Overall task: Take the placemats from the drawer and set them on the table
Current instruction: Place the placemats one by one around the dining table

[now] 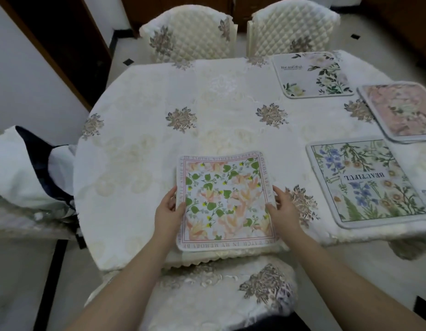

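The table (145,120), draped in a cream cloth with embroidered flower clusters, fills most of the view. Its left and centre lie bare; its right side carries three placemats. Two quilted chairs (190,32) stand at the far edge, and a covered chair seat (221,290) sits tucked at the near edge, between the person's forearms.

The blue-flowered placemat (367,182), grey-bordered and printed "BEAUTIFUL", lies flat near the right front edge. The pink placemat (403,113) lies beyond it, running out of frame at the right. The white placemat (312,75) with green leaves lies at the far right, just before the right-hand chair. All three lie apart from one another.

The held placemat (225,201) is square with rounded corners, showing green leaves and peach blossoms inside a lettered border. It rests at the near table edge, well apart from the others.

The left hand (167,211) pinches its left edge, thumb on top. The right hand (282,206) pinches its right edge likewise.
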`<control>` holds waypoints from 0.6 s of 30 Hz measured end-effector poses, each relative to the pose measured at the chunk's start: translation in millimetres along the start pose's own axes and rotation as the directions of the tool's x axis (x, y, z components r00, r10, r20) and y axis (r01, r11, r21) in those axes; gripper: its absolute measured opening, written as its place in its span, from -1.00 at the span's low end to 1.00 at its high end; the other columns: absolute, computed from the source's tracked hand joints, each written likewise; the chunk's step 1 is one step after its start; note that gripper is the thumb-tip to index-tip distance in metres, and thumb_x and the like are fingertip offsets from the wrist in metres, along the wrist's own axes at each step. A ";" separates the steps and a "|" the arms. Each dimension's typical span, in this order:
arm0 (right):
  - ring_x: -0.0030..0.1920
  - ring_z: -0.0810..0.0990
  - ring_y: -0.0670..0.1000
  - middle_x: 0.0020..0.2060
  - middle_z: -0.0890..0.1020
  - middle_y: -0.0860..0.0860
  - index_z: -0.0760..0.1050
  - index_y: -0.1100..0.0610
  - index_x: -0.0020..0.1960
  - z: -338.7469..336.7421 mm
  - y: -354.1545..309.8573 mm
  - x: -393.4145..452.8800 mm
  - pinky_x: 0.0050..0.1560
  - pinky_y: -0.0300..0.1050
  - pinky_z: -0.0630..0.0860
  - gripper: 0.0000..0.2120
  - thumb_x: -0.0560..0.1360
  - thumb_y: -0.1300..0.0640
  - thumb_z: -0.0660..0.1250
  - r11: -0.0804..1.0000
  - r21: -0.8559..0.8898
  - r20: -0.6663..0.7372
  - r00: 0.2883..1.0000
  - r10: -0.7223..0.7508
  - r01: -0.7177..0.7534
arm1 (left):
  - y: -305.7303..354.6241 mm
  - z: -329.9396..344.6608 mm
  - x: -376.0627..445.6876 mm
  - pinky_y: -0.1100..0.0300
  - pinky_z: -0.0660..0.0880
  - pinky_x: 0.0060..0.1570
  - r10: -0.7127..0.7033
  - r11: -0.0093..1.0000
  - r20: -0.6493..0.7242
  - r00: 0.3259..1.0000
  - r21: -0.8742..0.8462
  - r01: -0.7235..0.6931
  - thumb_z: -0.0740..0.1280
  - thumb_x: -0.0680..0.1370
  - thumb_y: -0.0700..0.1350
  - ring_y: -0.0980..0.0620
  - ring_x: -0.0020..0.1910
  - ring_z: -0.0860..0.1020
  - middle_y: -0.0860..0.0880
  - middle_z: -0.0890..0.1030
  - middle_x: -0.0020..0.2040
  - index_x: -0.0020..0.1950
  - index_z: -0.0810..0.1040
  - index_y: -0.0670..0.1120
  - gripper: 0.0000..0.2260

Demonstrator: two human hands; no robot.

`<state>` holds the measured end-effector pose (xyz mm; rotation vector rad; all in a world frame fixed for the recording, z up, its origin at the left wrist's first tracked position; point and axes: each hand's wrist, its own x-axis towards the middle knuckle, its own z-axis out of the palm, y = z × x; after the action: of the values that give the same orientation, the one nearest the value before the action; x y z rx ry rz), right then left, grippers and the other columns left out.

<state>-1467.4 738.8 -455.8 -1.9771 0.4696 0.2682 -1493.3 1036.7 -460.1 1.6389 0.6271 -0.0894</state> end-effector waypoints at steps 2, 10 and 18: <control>-0.07 0.58 -0.10 0.11 0.54 -0.01 0.35 0.02 0.46 1.8 0.9 4.2 -0.23 -0.27 0.49 -0.50 0.56 0.30 0.26 0.998 -0.055 -0.013 1.000 -0.002 0.002 | -0.8 -2.5 1.7 0.13 0.64 -0.18 0.024 0.994 -0.010 1.000 0.111 -0.023 0.36 0.59 -0.20 0.07 -0.07 0.67 0.11 0.64 0.01 0.47 0.41 0.06 -0.53; -0.10 0.61 0.00 0.05 0.58 0.04 0.42 -0.12 0.38 -7.9 12.7 31.6 -0.03 0.07 0.61 -0.54 0.52 0.16 0.29 0.967 -0.249 0.037 0.998 -0.046 0.054 | -5.7 0.2 5.7 0.26 0.54 -0.15 0.044 0.968 -0.067 0.997 0.251 -0.026 0.36 0.57 -0.25 0.09 -0.17 0.59 0.06 0.63 -0.08 0.45 0.47 -0.01 -0.55; -0.08 0.57 0.01 0.00 0.52 0.04 0.42 -0.07 0.37 -24.6 16.7 36.3 -0.03 -0.05 0.53 -0.58 0.55 0.16 0.34 0.927 -0.347 0.080 0.990 -0.120 0.141 | -11.6 -2.3 12.3 -0.12 0.63 -0.01 0.076 0.952 -0.012 0.997 0.299 -0.069 0.41 0.55 -0.23 -0.03 -0.12 0.63 0.07 0.63 -0.07 0.39 0.53 0.04 -0.58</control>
<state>-1442.6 702.7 -472.6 -2.3333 0.2626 0.3422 -1488.8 1043.5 -475.0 1.9566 0.5911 -0.1157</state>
